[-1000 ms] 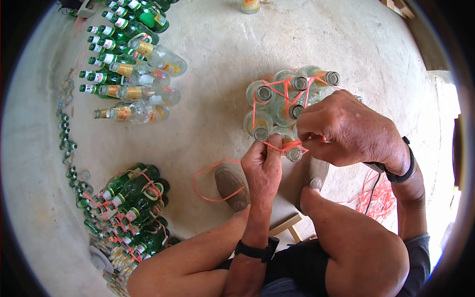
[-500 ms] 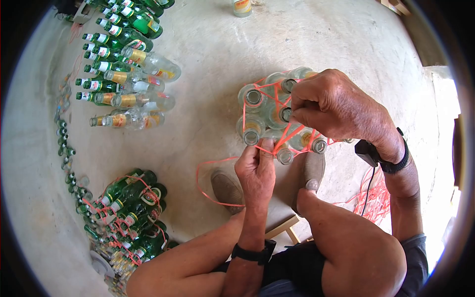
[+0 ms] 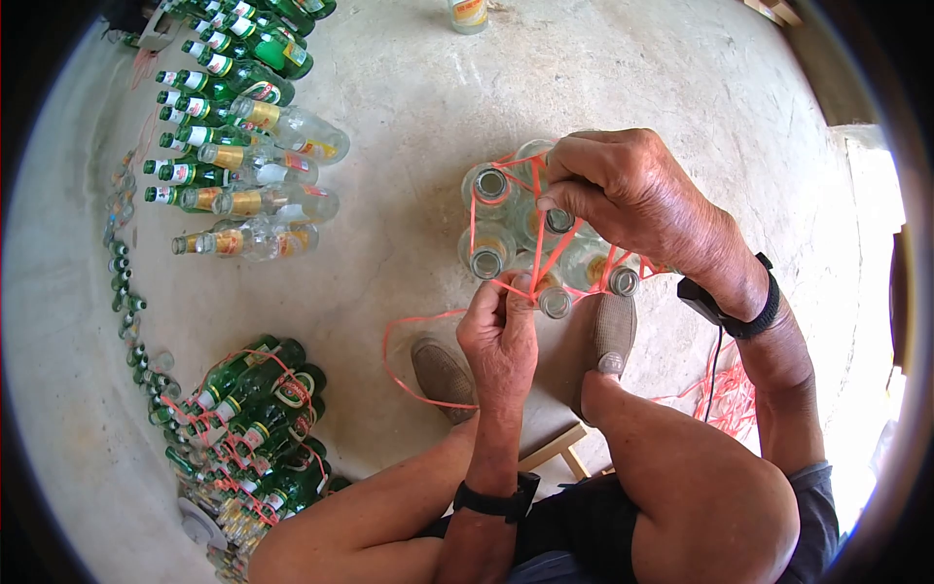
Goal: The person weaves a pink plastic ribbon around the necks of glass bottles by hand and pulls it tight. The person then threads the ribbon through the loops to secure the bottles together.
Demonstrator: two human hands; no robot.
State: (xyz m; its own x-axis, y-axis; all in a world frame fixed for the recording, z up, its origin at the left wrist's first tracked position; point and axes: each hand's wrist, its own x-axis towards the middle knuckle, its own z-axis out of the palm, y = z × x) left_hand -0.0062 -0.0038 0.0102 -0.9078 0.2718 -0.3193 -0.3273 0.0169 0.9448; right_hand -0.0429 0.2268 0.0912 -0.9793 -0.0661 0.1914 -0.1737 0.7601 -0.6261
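Both hands [image 3: 564, 253] still pinch the red string [image 3: 555, 255] (right one shifted slightly left) around the clear bottles [image 3: 489, 229].

Clear glass bottles [image 3: 489, 187] with grey rims, laced in orange-red string [image 3: 418, 321]. Pale grey concrete floor [image 3: 428, 88], faintly mottled. Green bottles [image 3: 233, 78] with white-and-red neck labels at upper left; beside them clear bottles with gold foil necks [image 3: 255, 202] and red-yellow labels. Dark green bundle [image 3: 255, 409] at lower left, crossed by the same orange-red string. Brown-grey shoes [image 3: 446, 375]. Black wristbands [image 3: 496, 501] on both arms. Black shorts [image 3: 593, 526]; grey sleeve [image 3: 815, 506]. Loose orange-red tangle [image 3: 725, 394] at right.
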